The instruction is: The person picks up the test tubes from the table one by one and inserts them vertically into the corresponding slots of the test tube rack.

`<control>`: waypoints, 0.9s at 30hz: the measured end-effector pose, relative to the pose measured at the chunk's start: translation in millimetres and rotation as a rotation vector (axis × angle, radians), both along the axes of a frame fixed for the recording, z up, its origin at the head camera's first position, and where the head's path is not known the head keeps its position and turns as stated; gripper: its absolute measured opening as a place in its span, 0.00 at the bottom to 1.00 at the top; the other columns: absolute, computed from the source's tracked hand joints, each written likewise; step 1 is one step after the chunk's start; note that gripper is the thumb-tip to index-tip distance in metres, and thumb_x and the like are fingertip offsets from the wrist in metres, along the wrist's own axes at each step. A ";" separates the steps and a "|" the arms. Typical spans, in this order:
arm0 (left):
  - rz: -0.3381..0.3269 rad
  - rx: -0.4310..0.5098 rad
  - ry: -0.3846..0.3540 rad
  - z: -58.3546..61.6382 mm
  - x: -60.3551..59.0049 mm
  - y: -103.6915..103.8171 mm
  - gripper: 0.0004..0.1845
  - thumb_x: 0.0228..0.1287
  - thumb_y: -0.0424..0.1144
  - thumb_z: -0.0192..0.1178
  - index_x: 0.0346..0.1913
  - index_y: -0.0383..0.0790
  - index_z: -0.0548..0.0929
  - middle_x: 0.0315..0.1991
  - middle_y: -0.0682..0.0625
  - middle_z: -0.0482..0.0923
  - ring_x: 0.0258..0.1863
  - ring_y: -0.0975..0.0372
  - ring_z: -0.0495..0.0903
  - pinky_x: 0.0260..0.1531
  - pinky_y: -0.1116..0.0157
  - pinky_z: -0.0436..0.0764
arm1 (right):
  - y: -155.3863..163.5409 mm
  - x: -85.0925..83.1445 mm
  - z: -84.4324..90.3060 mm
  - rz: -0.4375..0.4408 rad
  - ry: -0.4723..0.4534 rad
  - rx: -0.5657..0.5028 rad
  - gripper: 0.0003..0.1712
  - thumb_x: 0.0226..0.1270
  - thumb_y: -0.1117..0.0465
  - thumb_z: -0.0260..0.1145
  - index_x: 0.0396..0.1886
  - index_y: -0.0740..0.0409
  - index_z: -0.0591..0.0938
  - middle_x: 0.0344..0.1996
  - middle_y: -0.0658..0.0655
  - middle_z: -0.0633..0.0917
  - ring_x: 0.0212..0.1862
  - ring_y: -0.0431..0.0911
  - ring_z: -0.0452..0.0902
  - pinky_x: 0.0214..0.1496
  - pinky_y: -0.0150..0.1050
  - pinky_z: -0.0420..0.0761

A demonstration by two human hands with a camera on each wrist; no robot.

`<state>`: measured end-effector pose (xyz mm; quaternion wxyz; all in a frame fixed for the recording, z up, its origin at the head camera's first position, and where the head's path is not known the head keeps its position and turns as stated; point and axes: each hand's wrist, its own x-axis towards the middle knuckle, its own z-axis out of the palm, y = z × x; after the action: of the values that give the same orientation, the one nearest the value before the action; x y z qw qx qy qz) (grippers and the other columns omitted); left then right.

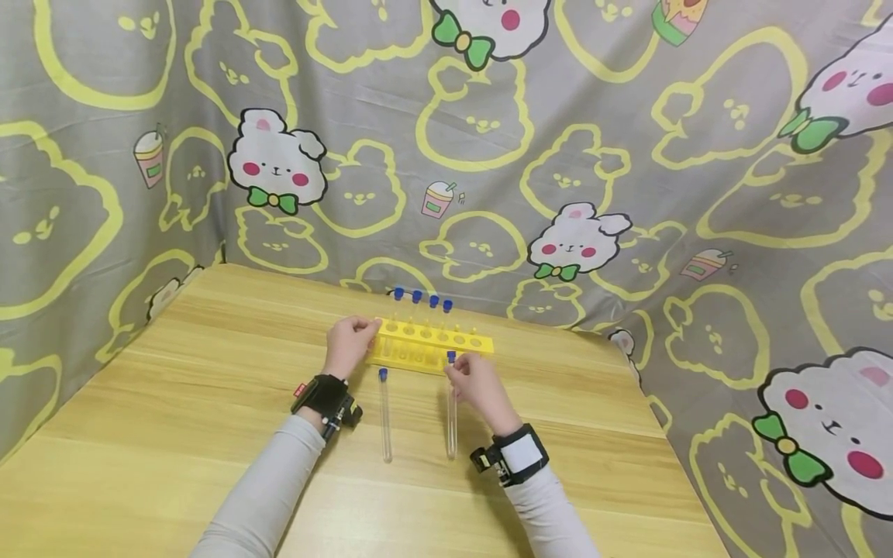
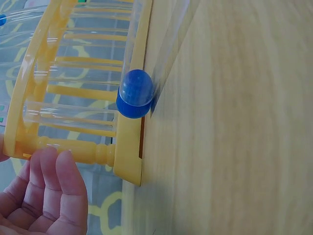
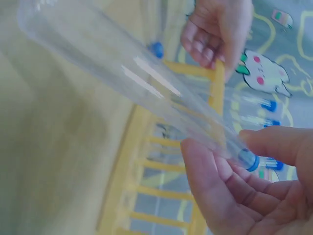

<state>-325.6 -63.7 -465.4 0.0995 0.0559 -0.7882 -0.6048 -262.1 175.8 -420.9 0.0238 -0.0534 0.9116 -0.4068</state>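
A yellow test tube rack [image 1: 435, 340] stands toward the back of the table, its end post [image 2: 73, 150] large in the left wrist view. My left hand [image 1: 346, 346] grips the rack's left end, thumb and fingertips at the top plate and post. Between thumb and fingers, my right hand [image 1: 481, 386] pinches a clear test tube [image 1: 452, 430] just below its blue cap [image 3: 250, 160]. That tube is in front of the rack, rounded end toward me. Another capped test tube [image 1: 386, 426] lies on the table between my hands.
Several blue-capped tubes [image 1: 416, 297] stand upright in the rack's left holes; the right-hand holes show no tubes. The wooden table [image 1: 209, 372] runs up to a grey patterned cloth [image 1: 377, 108] at the back and both sides.
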 end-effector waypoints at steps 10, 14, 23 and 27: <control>-0.008 0.018 -0.008 -0.3 -1.0 -1.3 0.18 0.64 0.51 0.62 0.39 0.36 0.84 0.26 0.48 0.81 0.20 0.62 0.78 0.21 0.67 0.80 | 20.9 -10.8 30.3 -0.103 0.170 -0.111 0.12 0.70 0.59 0.61 0.42 0.67 0.76 0.35 0.64 0.82 0.27 0.49 0.82 0.34 0.47 0.87; -0.005 0.025 -0.010 1.4 0.2 -1.8 0.18 0.64 0.50 0.62 0.39 0.35 0.83 0.26 0.47 0.81 0.21 0.62 0.78 0.24 0.63 0.84 | 24.4 -15.4 43.6 -0.135 0.277 -0.112 0.14 0.70 0.59 0.62 0.44 0.66 0.76 0.37 0.66 0.83 0.32 0.52 0.83 0.34 0.43 0.88; -0.016 0.027 -0.015 0.6 0.3 -1.6 0.18 0.65 0.51 0.62 0.39 0.36 0.83 0.27 0.48 0.81 0.21 0.60 0.79 0.21 0.67 0.82 | 23.8 -26.2 63.2 -0.182 0.507 -0.148 0.14 0.69 0.58 0.63 0.44 0.66 0.77 0.37 0.65 0.85 0.37 0.55 0.86 0.32 0.32 0.86; -0.015 0.025 -0.019 0.1 0.5 -0.5 0.18 0.65 0.51 0.62 0.39 0.36 0.83 0.27 0.47 0.82 0.22 0.59 0.80 0.22 0.67 0.82 | 19.8 -29.9 63.6 -0.217 0.605 -0.123 0.16 0.70 0.56 0.62 0.44 0.65 0.77 0.38 0.64 0.85 0.39 0.54 0.86 0.36 0.38 0.87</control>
<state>-325.0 -64.3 -465.4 0.0868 0.0568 -0.7819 -0.6147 -291.9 195.6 -357.3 -0.2949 -0.0757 0.8514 -0.4271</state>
